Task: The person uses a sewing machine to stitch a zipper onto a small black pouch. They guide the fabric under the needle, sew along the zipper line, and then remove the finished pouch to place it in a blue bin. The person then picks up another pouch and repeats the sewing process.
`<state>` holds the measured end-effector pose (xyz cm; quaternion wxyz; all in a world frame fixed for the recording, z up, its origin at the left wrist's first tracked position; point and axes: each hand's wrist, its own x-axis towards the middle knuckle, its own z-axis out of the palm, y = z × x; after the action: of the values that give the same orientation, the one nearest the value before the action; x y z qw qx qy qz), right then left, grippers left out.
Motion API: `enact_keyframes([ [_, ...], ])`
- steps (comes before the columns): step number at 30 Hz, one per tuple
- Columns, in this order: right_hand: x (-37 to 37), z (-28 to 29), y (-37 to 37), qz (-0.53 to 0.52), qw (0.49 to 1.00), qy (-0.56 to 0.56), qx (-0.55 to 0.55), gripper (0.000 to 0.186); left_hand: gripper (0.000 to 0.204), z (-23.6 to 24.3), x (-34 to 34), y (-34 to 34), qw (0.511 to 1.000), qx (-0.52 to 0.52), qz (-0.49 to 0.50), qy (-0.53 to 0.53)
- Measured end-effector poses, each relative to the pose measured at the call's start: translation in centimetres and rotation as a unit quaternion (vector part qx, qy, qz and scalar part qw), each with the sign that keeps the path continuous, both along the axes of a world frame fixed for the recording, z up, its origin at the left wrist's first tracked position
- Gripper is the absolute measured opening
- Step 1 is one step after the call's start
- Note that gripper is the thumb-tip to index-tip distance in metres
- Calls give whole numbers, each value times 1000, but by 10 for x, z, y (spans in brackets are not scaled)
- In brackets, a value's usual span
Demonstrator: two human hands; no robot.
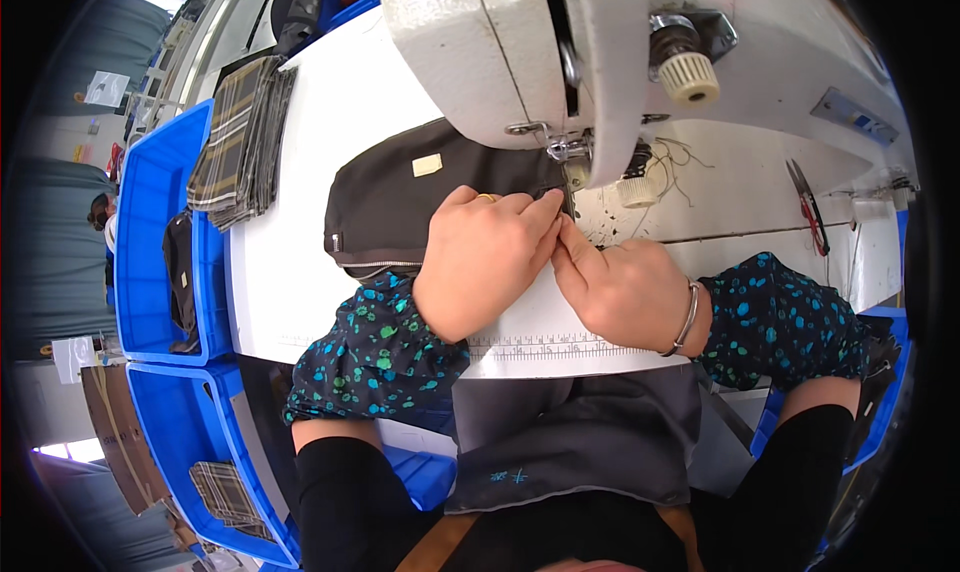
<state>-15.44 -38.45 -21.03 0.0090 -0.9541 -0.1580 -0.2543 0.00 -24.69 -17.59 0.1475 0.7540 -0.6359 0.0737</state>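
Observation:
A black fabric piece (385, 207) with a small cream label and a zipper along its near edge lies flat on the white sewing table, its right end under the sewing machine's presser foot (572, 152). My left hand (488, 257) rests over the fabric, fingers curled and pinching its right edge just in front of the foot. Close against it, my right hand (630, 287) is closed too, thumb and forefinger pressed together at the left fingertips. Whatever sits between the right fingertips is hidden. A metal bangle (688, 320) circles my right wrist.
The white sewing machine (490, 52) overhangs the far side. Red-handled thread snips (810, 207) and loose threads (672, 162) lie to the right. At left, stacked plaid fabric (238, 137) overlaps a blue bin (160, 122). A ruler (560, 349) runs along the table's front edge.

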Motion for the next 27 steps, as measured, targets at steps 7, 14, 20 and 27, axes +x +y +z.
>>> enact_keyframes([
  [7, 0, -2, 1, 5, 1000, 4, 18, 37, 24, 5, -4, 2, 1000, 22, 14, -17],
  [14, 2, -4, 2, 6, 1000, 11, 26, 37, 25, 2, -3, 1, 999, 4, -3, -47],
  [20, 2, -4, 2, 9, 1000, 8, 27, 35, 18, 0, -2, -2, 1000, -8, 11, 10],
  [27, 2, -3, 1, 12, 999, 17, 36, 32, 17, -1, -3, -3, 999, -8, 20, 36],
])
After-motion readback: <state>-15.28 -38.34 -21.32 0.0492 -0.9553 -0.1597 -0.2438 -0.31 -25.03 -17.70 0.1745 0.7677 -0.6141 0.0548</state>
